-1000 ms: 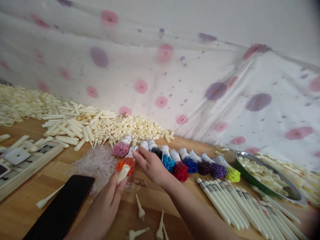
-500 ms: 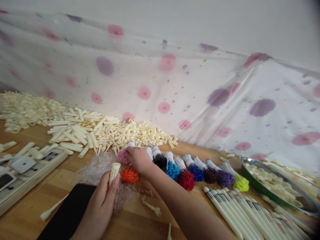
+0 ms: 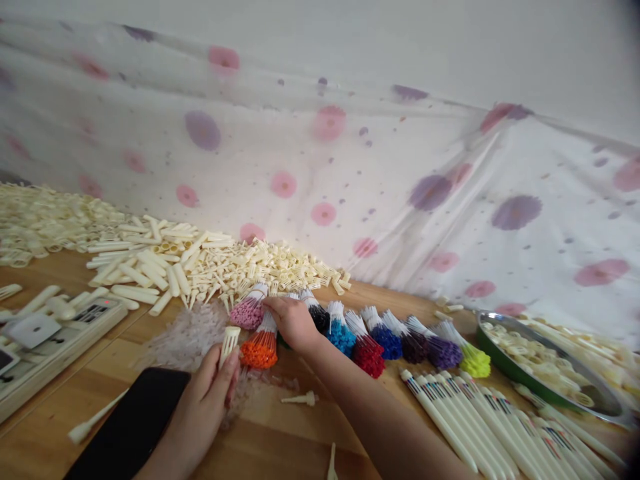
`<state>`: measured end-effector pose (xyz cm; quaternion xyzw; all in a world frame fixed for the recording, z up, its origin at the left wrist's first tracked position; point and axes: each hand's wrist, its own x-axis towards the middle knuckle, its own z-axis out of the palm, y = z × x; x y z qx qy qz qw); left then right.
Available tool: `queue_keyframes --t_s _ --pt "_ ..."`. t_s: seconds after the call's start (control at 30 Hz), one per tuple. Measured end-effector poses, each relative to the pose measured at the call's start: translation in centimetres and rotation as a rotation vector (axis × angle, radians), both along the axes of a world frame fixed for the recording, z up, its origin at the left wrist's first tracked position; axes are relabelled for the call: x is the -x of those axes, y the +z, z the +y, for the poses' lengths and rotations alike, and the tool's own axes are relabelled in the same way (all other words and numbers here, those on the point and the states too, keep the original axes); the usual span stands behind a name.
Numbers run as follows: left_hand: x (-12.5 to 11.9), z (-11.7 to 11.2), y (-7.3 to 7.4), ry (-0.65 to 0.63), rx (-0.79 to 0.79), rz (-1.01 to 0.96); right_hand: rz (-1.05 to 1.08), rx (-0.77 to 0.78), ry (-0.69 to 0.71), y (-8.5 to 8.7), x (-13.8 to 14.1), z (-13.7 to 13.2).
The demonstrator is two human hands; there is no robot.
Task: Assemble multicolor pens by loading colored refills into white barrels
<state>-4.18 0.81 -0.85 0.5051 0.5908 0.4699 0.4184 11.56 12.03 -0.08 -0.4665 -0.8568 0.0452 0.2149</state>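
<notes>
My left hand [image 3: 209, 387] is closed round a cream slotted plastic pen part [image 3: 229, 340], held upright with its slotted end up. My right hand [image 3: 296, 325] reaches over the bundles of pen refills, its fingers bent together. Its fingertips are beside the pink-tipped refills [image 3: 246, 311] and above the orange-tipped refills [image 3: 259, 350]; what they pinch, if anything, is hidden. Just right of that hand are black-tipped refills [image 3: 319, 317], partly covered by it. Light-blue-tipped refills [image 3: 341, 333] and red-tipped refills [image 3: 369, 357] follow in the row.
A heap of cream pen parts [image 3: 280, 263] lies along the patterned sheet. Clear small tubes [image 3: 187, 337] are scattered on the left, by a power strip [image 3: 65, 347] and a black phone-like slab [image 3: 133, 420]. Pens [image 3: 465, 413] and a green-sided tray [image 3: 520, 383] are on the right.
My right hand has shifted slightly right, off the pink-tipped bundle, which now shows more fully. My left hand still holds the slotted part in nearly the same place. The view has turned slightly.
</notes>
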Motion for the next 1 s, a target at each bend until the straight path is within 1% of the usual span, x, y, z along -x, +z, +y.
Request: queue_keyframes --t_s 0.13,0.3,0.4,0.47,0.57,0.63,0.7,0.77,0.83,0.87,0.93,1.0 --pt "0.1 0.6 -0.5 -0.033 0.016 -0.078 -0.07 -0.063 -0.022 -0.5 -0.4 0.3" --pt "-0.2 0.3 -0.3 -0.037 0.04 -0.168 -0.154 -0.133 0.081 -0.4 -1.0 0.1" --pt "-0.5 0.4 0.3 -0.016 0.062 -0.232 -0.162 -0.174 0.099 -0.6 -1.1 0.2" --pt "-0.7 1.0 0.8 0.002 0.08 -0.27 -0.148 -0.199 0.086 -0.9 -1.1 0.5" --pt "-0.9 2.6 1.9 0.023 0.109 -0.308 -0.106 -0.234 0.067 -1.2 -1.0 0.8" --pt "-1.2 3.9 2.5 0.045 0.118 -0.324 -0.068 -0.257 0.081 -1.1 -0.8 0.7" --pt "-1.4 5.1 2.9 0.052 0.116 -0.329 -0.025 -0.281 0.131 -0.6 -0.6 0.1" --pt "-1.5 5.8 3.0 0.04 0.115 -0.324 0.03 -0.305 0.215 0.1 -0.6 -1.2" --pt "-1.5 6.1 2.9 0.016 0.106 -0.308 0.109 -0.33 0.294 1.2 -0.9 -2.9" --pt "-1.4 6.1 2.7 0.006 0.098 -0.295 0.162 -0.341 0.31 1.7 -1.2 -3.8" --pt "-1.1 5.6 2.4 -0.015 0.083 -0.254 0.299 -0.361 0.272 2.9 -2.2 -5.6" --pt "-0.8 4.6 2.2 -0.043 0.071 -0.196 0.473 -0.378 0.129 4.0 -3.8 -7.0"
